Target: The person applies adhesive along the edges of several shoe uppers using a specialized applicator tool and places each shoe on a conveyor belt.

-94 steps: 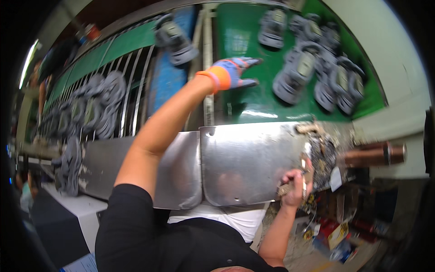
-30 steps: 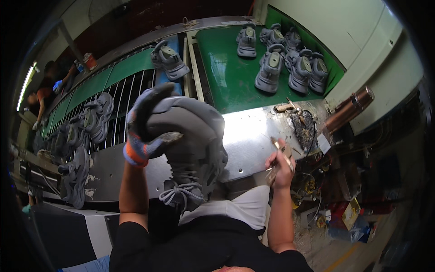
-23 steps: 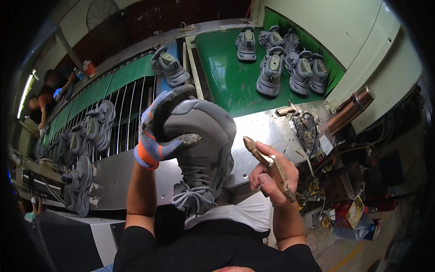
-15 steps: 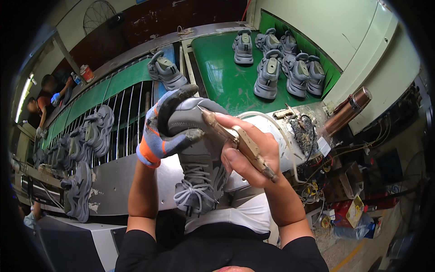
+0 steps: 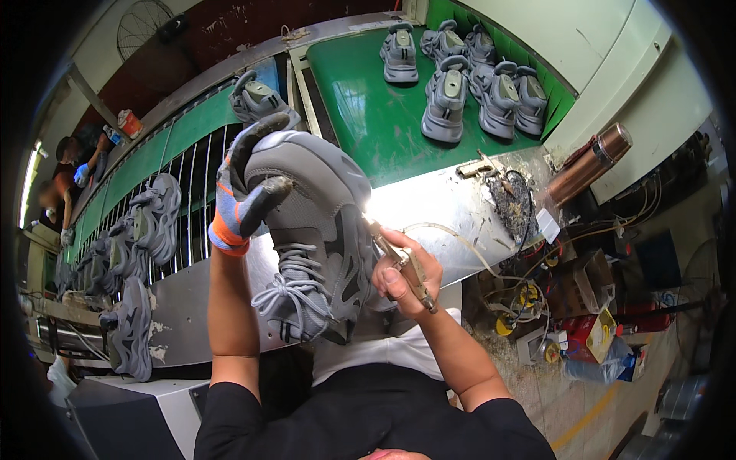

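A grey lace-up sneaker (image 5: 307,199) is held up in front of me, toe away and laces toward me. My left hand (image 5: 249,188), in a grey, blue and orange work glove, grips its toe, thumb on the upper and fingers round the front. My bare right hand (image 5: 410,272) is closed round a small brass-coloured spray gun (image 5: 406,264). The gun's nozzle points at the sole edge on the shoe's right side; a bright glare there hides whether it touches. From behind that hand runs a pale hose (image 5: 452,239).
Several finished-looking sneakers (image 5: 445,100) stand on a green belt (image 5: 345,100) at the back right. More shoes lie on a roller rack (image 5: 195,184) to the left. A copper-coloured cylinder (image 5: 590,165) juts out at right. Beyond the rack, two people work at far left.
The sneaker has turned and shifted left, showing more of its right side. My right hand has moved down from the toe with the spray gun, to the side of the sole.
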`<state>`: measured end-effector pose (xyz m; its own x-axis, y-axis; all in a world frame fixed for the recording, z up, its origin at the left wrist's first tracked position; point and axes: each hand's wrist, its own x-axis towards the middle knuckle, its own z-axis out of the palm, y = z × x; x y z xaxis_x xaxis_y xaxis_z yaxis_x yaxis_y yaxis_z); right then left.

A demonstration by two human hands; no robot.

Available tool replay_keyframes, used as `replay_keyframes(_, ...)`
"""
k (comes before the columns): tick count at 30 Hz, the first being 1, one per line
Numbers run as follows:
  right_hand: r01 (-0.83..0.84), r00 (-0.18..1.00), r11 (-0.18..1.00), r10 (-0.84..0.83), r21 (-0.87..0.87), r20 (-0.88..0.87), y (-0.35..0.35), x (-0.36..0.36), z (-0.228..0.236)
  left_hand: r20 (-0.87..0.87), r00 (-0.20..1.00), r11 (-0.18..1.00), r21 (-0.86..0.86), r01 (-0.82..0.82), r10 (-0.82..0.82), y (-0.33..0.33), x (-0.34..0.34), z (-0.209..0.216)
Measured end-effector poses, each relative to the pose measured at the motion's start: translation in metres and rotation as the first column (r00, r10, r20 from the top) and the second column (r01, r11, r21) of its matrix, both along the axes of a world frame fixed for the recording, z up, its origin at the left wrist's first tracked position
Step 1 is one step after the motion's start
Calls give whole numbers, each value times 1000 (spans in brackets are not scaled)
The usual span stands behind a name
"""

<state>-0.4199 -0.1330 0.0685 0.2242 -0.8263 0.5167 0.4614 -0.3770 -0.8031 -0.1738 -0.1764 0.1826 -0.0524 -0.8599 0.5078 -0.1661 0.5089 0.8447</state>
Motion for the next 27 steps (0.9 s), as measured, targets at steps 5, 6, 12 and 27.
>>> replay_keyframes(5, 40, 994, 999, -42, -21, -96, 11, 1, -20, -4, 1000, 999, -22, -29, 29, -6, 10, -11)
replay_keyframes(6, 25, 994, 999, -29, -38, -110, 12, 2, -23, -4, 1000, 999, -33, -22, 22, -8, 14, -14)
replay_keyframes(12, -23, 994, 998, 28, 52, -108, 24, 2, -38, 15, 997, 996, -53, -75, 76, -17, 24, -26)
replay_keyframes(27, -88, 991, 974, 106, 206, -77, 47, -1, -59, -96, 989, 991, 84, -107, 115, -11, 41, -53)
